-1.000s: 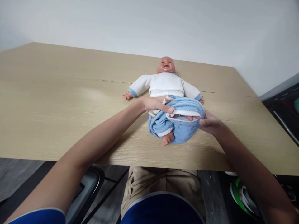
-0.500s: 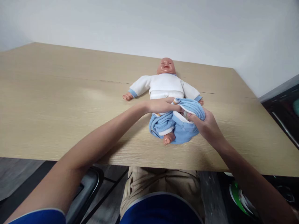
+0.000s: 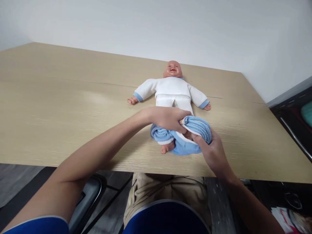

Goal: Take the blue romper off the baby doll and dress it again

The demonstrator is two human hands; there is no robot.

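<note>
A baby doll in a white top lies on its back on the wooden table, head away from me. Bunched light blue trousers with white trim sit low around its legs, and one bare foot pokes out near the table's front edge. My left hand is closed on the trousers' bunched waistband from the left. My right hand grips the same garment from the right and below. The doll's white-covered thighs show above the trousers.
The table reaches far to the left and back to a white wall. A black chair frame stands below the front edge at left. A dark unit sits beyond the table's right edge. My beige-trousered lap is under the table.
Both hands have pulled the blue trousers down the doll's legs toward me, uncovering its white thighs. My right hand moved from the garment's side to underneath it.
</note>
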